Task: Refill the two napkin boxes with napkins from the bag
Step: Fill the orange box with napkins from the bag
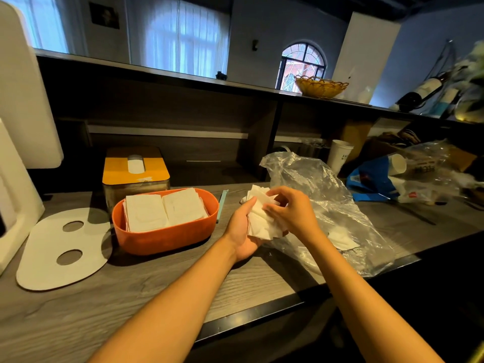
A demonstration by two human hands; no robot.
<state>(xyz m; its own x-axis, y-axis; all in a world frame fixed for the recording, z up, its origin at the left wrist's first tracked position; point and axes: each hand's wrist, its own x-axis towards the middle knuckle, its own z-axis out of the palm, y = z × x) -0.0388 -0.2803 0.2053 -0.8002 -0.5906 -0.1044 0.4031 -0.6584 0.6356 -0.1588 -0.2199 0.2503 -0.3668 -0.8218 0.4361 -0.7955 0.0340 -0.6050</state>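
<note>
Centre of frame: the left hand lies palm up beneath a loose stack of white napkins, its fingers curled up around the stack's left edge and grasping it. The right hand sits on top of the same stack, fingers bent and pinching the upper sheets. The stack is held just above the tabletop, over the near edge of the clear plastic bag, which lies crumpled right of centre. A few napkins remain inside the bag, lower right of the hands.

Left of the hands: the orange napkin box, open, holding two side-by-side piles of napkins level with its rim. Its flat white lid with two round holes lies on the tabletop at lower left. Directly behind the orange box stands a second napkin box with a yellow lid, lid in place, a napkin showing in its slot.

Right background: a white paper cup and a blue package.
</note>
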